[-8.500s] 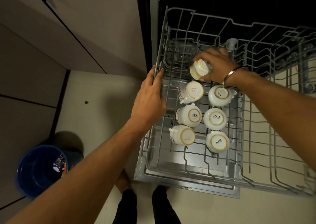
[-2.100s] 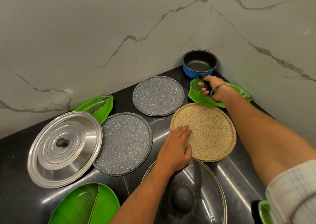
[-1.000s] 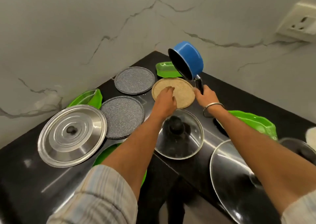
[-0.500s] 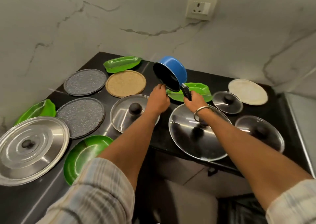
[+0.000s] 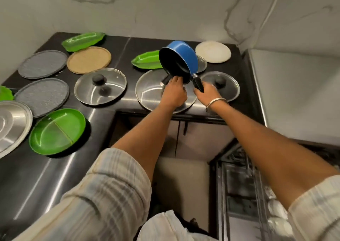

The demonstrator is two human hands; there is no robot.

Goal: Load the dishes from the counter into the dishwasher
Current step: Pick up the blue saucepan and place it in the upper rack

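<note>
- Saucepan [image 5: 185, 57], blue outside and black inside, is held up off the black counter [image 5: 128, 44], tipped on its side with its dark mouth facing left and toward the person.
- Right hand [image 5: 207, 92] has its fingers wrapped round the pan's black handle [image 5: 197, 82]; a metal bangle [image 5: 216, 102] circles that wrist.
- Left hand [image 5: 173, 92] meets the lower rim of the pan with curled fingers; whether it truly grips the rim or only steadies it is hard to tell from this angle.
- Beneath both hands lies a large glass lid [image 5: 150, 91], flat on the counter near its front edge.
- Just right of it sits a smaller glass lid [image 5: 224, 83] with a black knob; another knobbed lid [image 5: 100, 88] lies to the left.
- Behind the pan are a green leaf-shaped tray [image 5: 145, 60] and a white round plate [image 5: 213, 51].
- Farther left lie a tan plate [image 5: 89, 59], two speckled grey plates [image 5: 42, 64], a green divided plate [image 5: 57, 130] and a steel lid [image 5: 11, 125].
- Dishwasher rack [image 5: 239, 185] shows at lower right, with white cups [image 5: 277, 209] in it.
</note>
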